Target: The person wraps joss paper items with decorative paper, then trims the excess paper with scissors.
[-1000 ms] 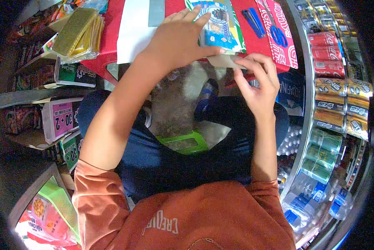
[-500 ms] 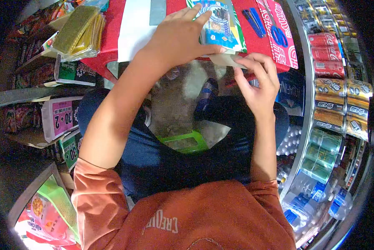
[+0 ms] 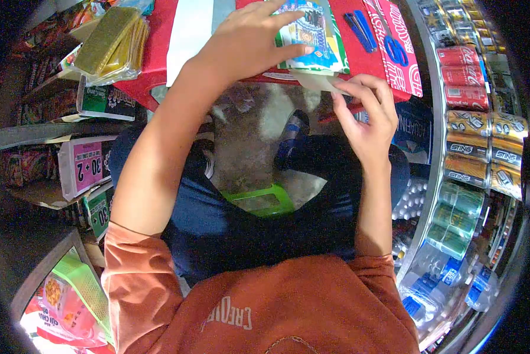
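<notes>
On the red table [image 3: 265, 76] lies a blue printed packet [image 3: 312, 35] with green and white edges. My left hand [image 3: 253, 41] rests at its left side, fingers spread, with the thumb and fingertips on the packet. A pale translucent strip [image 3: 318, 81] sticks out from the packet's near edge over the table edge. My right hand [image 3: 368, 109] pinches the right end of that strip between thumb and fingers. Blue scissors [image 3: 396, 52] and a dark blue long object [image 3: 361, 31] lie to the right of the packet.
White paper [image 3: 191, 35] lies on the table's left part. Gold-coloured packs in plastic [image 3: 114, 47] sit at the left corner. Shelves with drink cans [image 3: 465, 141] stand at the right, goods with price signs [image 3: 87, 165] at the left. A green stool [image 3: 259, 200] is below.
My left hand has shifted slightly up and left, its thumb moving from the packet's near edge onto its printed face. My right hand keeps its pinch on the strip, almost unmoved.
</notes>
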`<state>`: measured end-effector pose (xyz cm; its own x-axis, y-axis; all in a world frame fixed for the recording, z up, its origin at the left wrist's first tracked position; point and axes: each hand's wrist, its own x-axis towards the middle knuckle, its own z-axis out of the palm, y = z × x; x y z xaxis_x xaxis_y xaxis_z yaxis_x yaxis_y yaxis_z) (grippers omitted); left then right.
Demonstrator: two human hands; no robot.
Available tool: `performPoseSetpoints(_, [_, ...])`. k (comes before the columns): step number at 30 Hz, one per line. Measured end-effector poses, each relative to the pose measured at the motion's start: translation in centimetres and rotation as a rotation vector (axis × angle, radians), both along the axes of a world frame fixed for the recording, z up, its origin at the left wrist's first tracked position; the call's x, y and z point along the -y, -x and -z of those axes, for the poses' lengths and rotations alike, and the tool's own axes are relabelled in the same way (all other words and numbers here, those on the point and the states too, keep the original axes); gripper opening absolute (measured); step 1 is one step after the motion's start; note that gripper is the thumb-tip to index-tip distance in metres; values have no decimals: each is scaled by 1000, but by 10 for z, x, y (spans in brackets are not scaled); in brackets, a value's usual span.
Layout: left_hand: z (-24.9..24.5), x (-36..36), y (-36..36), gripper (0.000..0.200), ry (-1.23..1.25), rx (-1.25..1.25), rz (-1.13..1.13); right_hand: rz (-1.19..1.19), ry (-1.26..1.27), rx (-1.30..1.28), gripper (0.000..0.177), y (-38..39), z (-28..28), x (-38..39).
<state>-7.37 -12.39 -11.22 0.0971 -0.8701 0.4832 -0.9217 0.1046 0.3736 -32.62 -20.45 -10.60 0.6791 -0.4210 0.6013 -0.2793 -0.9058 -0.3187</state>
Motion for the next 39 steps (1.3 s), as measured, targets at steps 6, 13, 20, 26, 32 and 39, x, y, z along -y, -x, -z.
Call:
performPoseSetpoints(6, [8,0,-5,63,-22,11,26,16,-12,-3,26,-1,-1,-1])
performPoseSetpoints(13, [16,3,-6,60,-41,34,13,-2,16,38,24,-9,-5,6])
performPoseSetpoints(20, [15,3,-6,59,-79,62,0,-4,-25,225,49,-25,4,17])
performPoseSetpoints(26, [20,4,-8,59,-98,91,-15,-19,152,0,29,-26,7,23])
performPoseSetpoints(32, [16,3,-7,61,-121,69,-6,-14,249,-19,28,-25,4,15])
performPoseSetpoints(39, [2,-2,0,62,-178,21,14,-26,240,-21,29,-22,5,11])
